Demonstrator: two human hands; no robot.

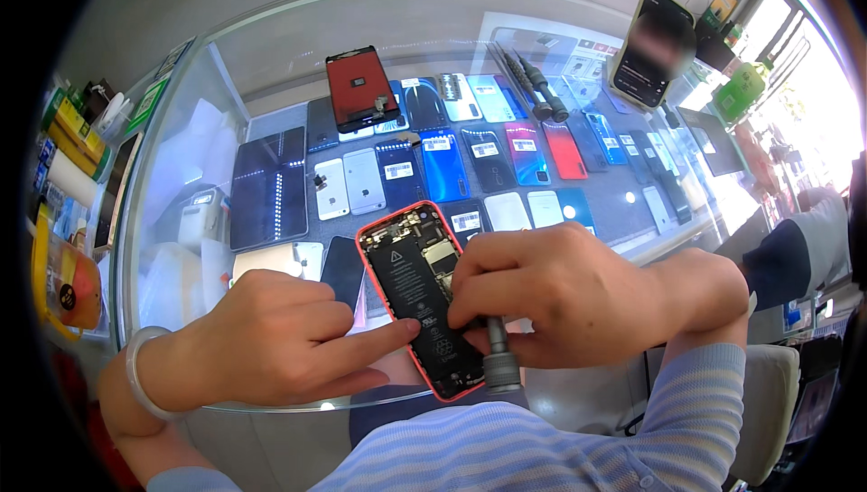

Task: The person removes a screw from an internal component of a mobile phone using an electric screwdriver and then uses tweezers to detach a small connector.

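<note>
Glass forms the top of a shop display counter [226, 86], and rows of phones lie on the shelf beneath it. On the near part of this glass lies an opened phone with a coral-pink case [417, 298], its black battery [420, 298] and inner boards exposed, its long axis running away from the person and tilted a little to the left.

Left of the opened phone, the left hand [271, 338] rests on the glass with its fingers mostly curled; the index finger is stretched out and its tip presses on the battery's left edge. A pale bangle [140, 375] circles that wrist.

Over the lower right part of the opened phone, the right hand [560, 289] is closed around a grey metal screwdriver [498, 357], thumb and fingertips pinching its shaft. The handle points back toward the person, and the tip is hidden under the fingers, so I cannot tell which screw it meets.

Beyond the opened phone, a detached screen panel with a red back [361, 88] lies on the glass. To the right of that panel lie several dark screwdrivers [537, 86], and farther right a black phone [652, 45] stands propped upright. Nearest the person, below the opened phone, is a blue striped sleeve [542, 447].
</note>
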